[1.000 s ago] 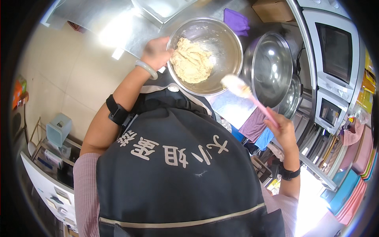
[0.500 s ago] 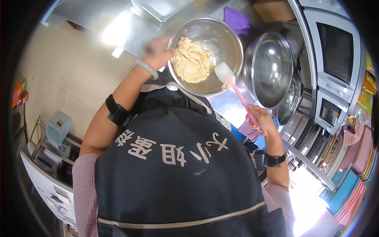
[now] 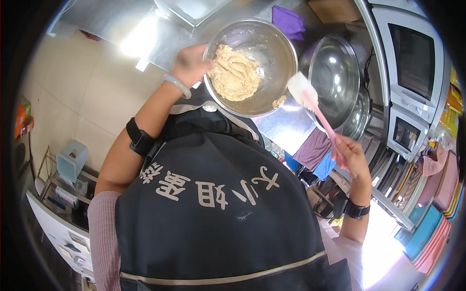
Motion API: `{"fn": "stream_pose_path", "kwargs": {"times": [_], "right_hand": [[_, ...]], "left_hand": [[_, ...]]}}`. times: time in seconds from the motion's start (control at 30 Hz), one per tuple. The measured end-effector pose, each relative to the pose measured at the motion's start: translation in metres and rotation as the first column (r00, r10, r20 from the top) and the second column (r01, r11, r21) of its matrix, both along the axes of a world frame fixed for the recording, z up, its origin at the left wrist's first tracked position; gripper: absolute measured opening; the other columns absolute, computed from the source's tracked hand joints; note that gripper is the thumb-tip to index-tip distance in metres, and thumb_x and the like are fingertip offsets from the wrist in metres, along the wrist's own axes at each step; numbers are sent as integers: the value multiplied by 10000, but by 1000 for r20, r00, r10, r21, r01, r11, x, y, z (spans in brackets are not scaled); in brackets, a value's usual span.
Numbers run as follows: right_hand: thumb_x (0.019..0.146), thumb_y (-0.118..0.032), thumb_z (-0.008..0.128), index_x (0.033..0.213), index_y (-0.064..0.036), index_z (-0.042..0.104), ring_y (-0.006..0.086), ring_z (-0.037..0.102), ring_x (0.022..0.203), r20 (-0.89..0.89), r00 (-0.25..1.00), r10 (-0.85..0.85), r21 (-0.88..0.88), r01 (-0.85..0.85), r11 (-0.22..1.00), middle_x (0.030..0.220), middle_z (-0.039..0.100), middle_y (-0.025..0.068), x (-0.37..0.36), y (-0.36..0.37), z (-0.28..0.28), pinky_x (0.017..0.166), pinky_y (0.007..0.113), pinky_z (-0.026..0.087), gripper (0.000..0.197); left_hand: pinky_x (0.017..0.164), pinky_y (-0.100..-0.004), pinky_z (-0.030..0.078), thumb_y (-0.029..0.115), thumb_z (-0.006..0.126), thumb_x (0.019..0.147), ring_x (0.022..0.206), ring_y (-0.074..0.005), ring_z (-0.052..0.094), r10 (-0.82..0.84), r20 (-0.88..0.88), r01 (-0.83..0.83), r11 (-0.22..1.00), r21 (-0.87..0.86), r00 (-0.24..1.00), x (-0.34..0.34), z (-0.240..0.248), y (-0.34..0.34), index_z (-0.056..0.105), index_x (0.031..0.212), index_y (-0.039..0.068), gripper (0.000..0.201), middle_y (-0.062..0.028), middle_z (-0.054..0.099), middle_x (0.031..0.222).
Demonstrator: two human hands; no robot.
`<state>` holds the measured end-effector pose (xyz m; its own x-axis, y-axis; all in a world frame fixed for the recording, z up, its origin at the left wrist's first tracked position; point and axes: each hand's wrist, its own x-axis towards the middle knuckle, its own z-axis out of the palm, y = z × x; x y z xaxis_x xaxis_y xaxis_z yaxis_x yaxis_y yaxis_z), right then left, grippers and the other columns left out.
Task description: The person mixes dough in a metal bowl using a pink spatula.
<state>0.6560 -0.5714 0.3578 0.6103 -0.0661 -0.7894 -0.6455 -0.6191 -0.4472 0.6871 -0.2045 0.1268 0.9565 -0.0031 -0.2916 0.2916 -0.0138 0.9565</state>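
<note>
Your left hand [image 3: 191, 63] is clamped on the left rim of the steel mixing bowl [image 3: 272, 92], with the thumb at the inner side of the wall. A dark blur covers part of this hand. The bowl is located at the near edge of the steel surface [image 3: 279, 130], with its opening facing you. The dough [image 3: 235, 75] is a pale, rough mass inside the bowl, against the left half of the wall. A small dab of dough [image 3: 279, 102] adheres separately to the wall near the right rim.

Your right hand [image 3: 352, 157] is clamped on the pink handle of the spatula [image 3: 326, 123]. The spatula slants up and to the left; its white blade carries dough residue and is raised beside the right rim of the bowl. You cannot tell from this view whether the blade touches the rim.

To the right of the mixing bowl, a second steel bowl [image 3: 335, 80] stands tilted, with a further steel bowl [image 3: 358, 116] partly hidden behind it. A purple cloth [image 3: 288, 23] lies farther from the near edge of the surface, just beyond the mixing bowl. A mauve cloth [image 3: 312, 151] and a blue cloth [image 3: 324, 168] hang at the near edge, to the right.
</note>
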Motion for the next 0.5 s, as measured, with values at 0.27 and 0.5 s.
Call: {"fn": "stream_pose_path", "kwargs": {"times": [0.27,0.5], "right_hand": [[869,-164,487,969,-14,595,369,558,585,-2,299,954,-717,-666,207,651,566,203,43,48,-17,533,406,437,210],[881,-220,484,826,23,615,222,548,439,-316,516,796,-277,-852,443,548,551,125,83,91,2,429,330,419,282]], "left_hand": [[440,-241,464,61,532,761,471,-109,523,-14,-10,14,1000,5,1000,5,12,-2,555,1108,-14,356,-83,606,682],[437,-243,453,65,533,769,474,-107,519,6,-47,-3,999,47,999,4,5,-1,553,1114,-3,353,-78,597,669]]}}
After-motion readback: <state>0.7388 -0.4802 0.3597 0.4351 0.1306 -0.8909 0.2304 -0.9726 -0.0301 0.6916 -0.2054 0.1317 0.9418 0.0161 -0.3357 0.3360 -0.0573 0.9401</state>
